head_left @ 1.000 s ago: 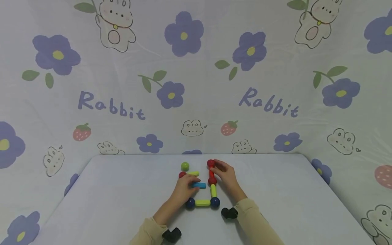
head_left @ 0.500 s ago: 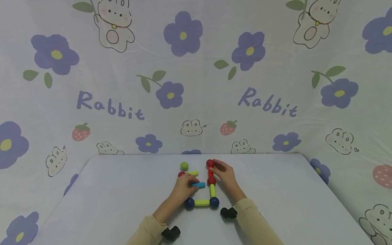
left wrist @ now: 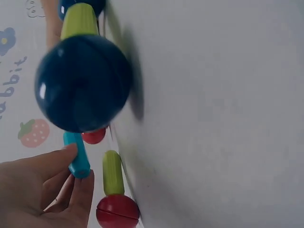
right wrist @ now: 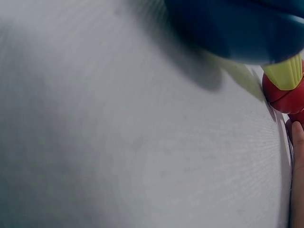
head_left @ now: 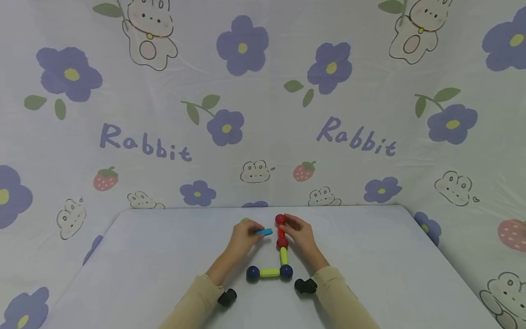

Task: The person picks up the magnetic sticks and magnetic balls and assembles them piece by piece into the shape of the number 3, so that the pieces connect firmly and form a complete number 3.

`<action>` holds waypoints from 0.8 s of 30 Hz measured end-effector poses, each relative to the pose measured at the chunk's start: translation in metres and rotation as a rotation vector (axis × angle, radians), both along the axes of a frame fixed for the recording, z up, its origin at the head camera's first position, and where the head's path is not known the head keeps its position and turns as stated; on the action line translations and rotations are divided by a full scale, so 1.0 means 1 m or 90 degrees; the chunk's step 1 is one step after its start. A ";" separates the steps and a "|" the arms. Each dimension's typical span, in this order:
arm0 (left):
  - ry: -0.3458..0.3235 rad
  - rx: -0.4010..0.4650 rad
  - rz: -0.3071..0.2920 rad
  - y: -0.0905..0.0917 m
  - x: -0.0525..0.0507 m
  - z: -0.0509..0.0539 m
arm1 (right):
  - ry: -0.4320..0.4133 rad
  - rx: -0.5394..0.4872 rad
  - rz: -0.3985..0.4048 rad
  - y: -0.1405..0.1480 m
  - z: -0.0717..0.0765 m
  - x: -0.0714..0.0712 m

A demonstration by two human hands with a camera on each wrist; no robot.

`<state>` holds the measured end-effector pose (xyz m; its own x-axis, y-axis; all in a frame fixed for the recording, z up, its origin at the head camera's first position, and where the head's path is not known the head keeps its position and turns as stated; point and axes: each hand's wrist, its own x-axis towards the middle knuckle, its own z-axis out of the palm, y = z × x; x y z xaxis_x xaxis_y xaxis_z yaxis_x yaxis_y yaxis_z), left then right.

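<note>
My left hand (head_left: pixel 240 240) pinches a light-blue rod (head_left: pixel 265 232) between thumb and fingers, raised off the table in the left wrist view. My right hand (head_left: pixel 302 234) holds a red rod (head_left: pixel 281 232), which has a red ball (head_left: pixel 280 219) at its far end and another red ball (head_left: pixel 282 242) at its near end. From there a yellow-green rod (head_left: pixel 284 256) runs to a navy ball (head_left: pixel 286 271). A second yellow-green rod (head_left: pixel 270 273) links it to another navy ball (head_left: pixel 253 273) on the left. These pieces form an L lying on the table.
A separate yellow-green rod (left wrist: pixel 113 173) with a red ball (left wrist: pixel 118 211) shows in the left wrist view; my left hand hides it from the head camera. A green ball (head_left: pixel 244 220) peeks out behind that hand. The white table (head_left: pixel 370 256) meets a patterned cloth backdrop.
My left hand has moved away from me, taking the light-blue rod along, and now covers the loose red ball and rod. The right hand keeps its hold on the red rod.
</note>
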<state>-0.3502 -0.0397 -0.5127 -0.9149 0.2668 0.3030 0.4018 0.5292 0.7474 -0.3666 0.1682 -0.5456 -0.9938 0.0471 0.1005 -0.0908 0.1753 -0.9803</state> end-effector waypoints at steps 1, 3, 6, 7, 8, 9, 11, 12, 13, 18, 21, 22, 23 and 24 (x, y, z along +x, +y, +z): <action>-0.006 0.005 0.003 0.000 -0.002 0.001 | -0.001 0.001 0.002 0.000 0.000 0.000; -0.014 0.009 0.011 0.000 -0.005 0.003 | -0.002 -0.001 0.006 0.000 0.001 0.000; -0.026 0.007 0.023 0.001 -0.011 0.005 | -0.004 0.002 0.013 -0.001 0.005 0.002; -0.030 0.004 0.027 0.002 -0.013 0.006 | -0.005 0.004 0.014 -0.001 0.008 0.003; -0.032 0.000 0.031 0.002 -0.015 0.006 | -0.006 0.003 0.016 -0.001 0.012 0.006; -0.036 -0.002 0.035 0.003 -0.017 0.007 | -0.006 0.006 0.017 -0.002 0.015 0.008; -0.046 -0.002 0.043 0.005 -0.021 0.008 | -0.006 0.010 0.019 -0.003 0.023 0.014; -0.048 -0.001 0.044 0.005 -0.023 0.009 | -0.005 0.011 0.021 -0.003 0.026 0.017; -0.049 -0.001 0.044 0.006 -0.024 0.010 | -0.004 0.011 0.023 -0.003 0.029 0.019; -0.066 -0.010 0.051 0.010 -0.031 0.012 | -0.004 0.002 0.034 -0.003 0.033 0.023; -0.059 -0.035 0.048 0.013 -0.035 0.013 | -0.010 0.000 0.036 -0.003 0.032 0.023; -0.053 -0.044 0.044 0.014 -0.036 0.014 | -0.012 -0.001 0.036 -0.003 0.032 0.023; -0.049 -0.049 0.039 0.015 -0.037 0.015 | -0.011 0.002 0.035 -0.002 0.032 0.024; -0.048 -0.055 0.035 0.016 -0.038 0.015 | -0.009 0.004 0.033 -0.002 0.033 0.024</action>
